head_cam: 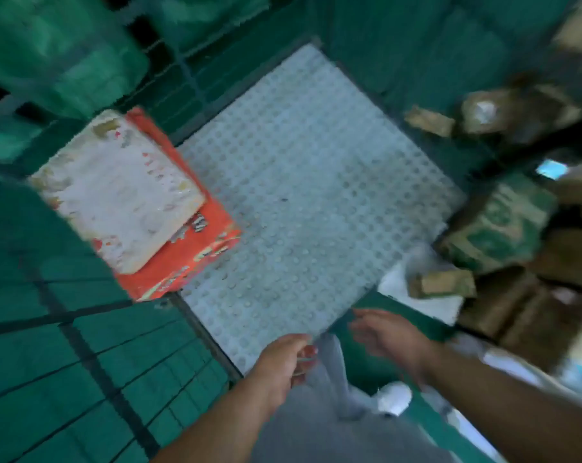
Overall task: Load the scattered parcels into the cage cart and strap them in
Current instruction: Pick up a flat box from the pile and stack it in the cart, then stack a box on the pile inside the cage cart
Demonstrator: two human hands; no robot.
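Looking down into the cage cart [316, 182]. Its studded grey floor is mostly bare.

- Loaded so far: a white parcel [115, 188] lies on an orange box [196, 252], tucked in the left corner against the green mesh wall [82, 362]. The white one sits skewed on the box, not square to it.
- The other parcels are in a loose heap [503, 225] on the ground, right of the cart and well apart from the loaded pair. A small brown parcel [443, 284] lies just beside the cart's near right corner.
- Left hand [279, 359] is at the cart's near edge with fingers curled. The frame is too blurred for me to tell whether it pinches anything.
- Right hand [386, 335] is close beside it, fingers loose and spread, holding nothing.

Risks as I judge them:
- The skewed white parcel could slide off the box if the cart is jolted or more parcels are dropped against it.
- Pulling from low in the heap may tumble the rest.
- Small parcels may slip through the mesh or under a loose strap.
- A white shoe [394, 397] stands near the cart edge, so a dropped box could land on the foot.
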